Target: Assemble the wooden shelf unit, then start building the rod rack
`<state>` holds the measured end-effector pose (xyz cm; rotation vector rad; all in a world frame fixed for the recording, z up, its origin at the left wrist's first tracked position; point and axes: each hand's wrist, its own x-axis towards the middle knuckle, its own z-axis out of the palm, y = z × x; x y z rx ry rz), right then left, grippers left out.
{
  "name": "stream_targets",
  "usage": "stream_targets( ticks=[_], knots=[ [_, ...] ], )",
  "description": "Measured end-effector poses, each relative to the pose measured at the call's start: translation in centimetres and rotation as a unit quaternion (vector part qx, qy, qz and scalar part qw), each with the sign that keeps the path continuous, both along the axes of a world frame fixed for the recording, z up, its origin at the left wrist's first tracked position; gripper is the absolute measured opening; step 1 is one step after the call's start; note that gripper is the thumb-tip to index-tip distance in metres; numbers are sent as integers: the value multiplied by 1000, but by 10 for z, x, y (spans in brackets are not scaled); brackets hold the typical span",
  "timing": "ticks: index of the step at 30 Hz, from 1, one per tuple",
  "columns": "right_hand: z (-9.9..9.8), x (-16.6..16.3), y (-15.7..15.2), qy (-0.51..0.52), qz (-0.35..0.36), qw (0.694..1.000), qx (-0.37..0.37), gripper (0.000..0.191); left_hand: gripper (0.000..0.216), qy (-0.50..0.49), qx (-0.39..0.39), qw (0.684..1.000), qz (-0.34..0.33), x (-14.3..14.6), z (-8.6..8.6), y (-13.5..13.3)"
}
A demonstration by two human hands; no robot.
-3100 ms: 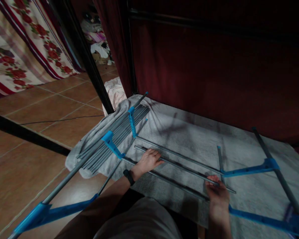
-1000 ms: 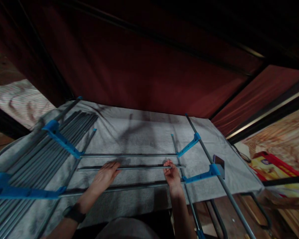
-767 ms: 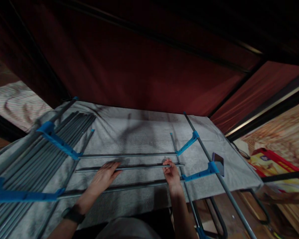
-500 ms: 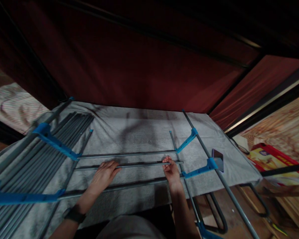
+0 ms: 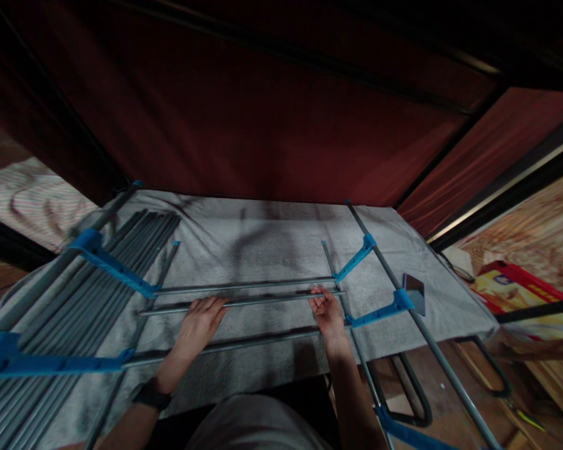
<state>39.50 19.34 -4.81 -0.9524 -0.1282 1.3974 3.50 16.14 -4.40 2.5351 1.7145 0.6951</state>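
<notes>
A loose grey metal tube (image 5: 268,300) lies crosswise between my two hands. My left hand (image 5: 199,323) is closed over it near its left end, palm down. Near the right end, the fingers of my right hand (image 5: 327,310) are curled around the same tube. Beyond it runs a fixed crossbar (image 5: 258,285), and a nearer crossbar (image 5: 263,342) passes below my hands. Blue plastic brackets (image 5: 117,265) join the frame on the left; similar blue brackets (image 5: 378,314) sit on the right. Both tube ends reach over the frame's inner side bars, and I cannot tell whether they touch.
Several grey tubes (image 5: 98,281) lie bundled at the left on the grey cloth (image 5: 281,250). A phone (image 5: 413,292) rests beyond the right side pole (image 5: 387,265). A red and yellow box (image 5: 520,290) stands at the far right. A dark red panel (image 5: 272,125) closes off the back.
Both hands have moved the loose tube slightly away from me, nearer the far crossbar. My grip on it looks the same. The whole view has shifted a little.
</notes>
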Motion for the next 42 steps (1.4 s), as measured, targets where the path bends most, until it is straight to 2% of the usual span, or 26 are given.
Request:
stream_targets(
  ticks=[6, 10, 16, 29, 42],
  knots=[
    [42, -3, 4, -85, 9, 993, 84, 15, 23, -18, 30, 999, 14, -1, 8, -5],
    [73, -5, 11, -107, 18, 988, 107, 17, 23, -39, 44, 998, 26, 2, 14, -6],
    [99, -4, 25, -132, 14, 981, 139, 21, 30, -66, 61, 996, 24, 6, 27, -1],
    [127, 2, 36, -151, 7, 973, 177, 18, 32, -96, 72, 992, 30, 18, 40, 2],
    [130, 5, 38, -147, 3, 977, 154, 20, 30, -89, 84, 992, 32, 20, 47, 3]
  ],
)
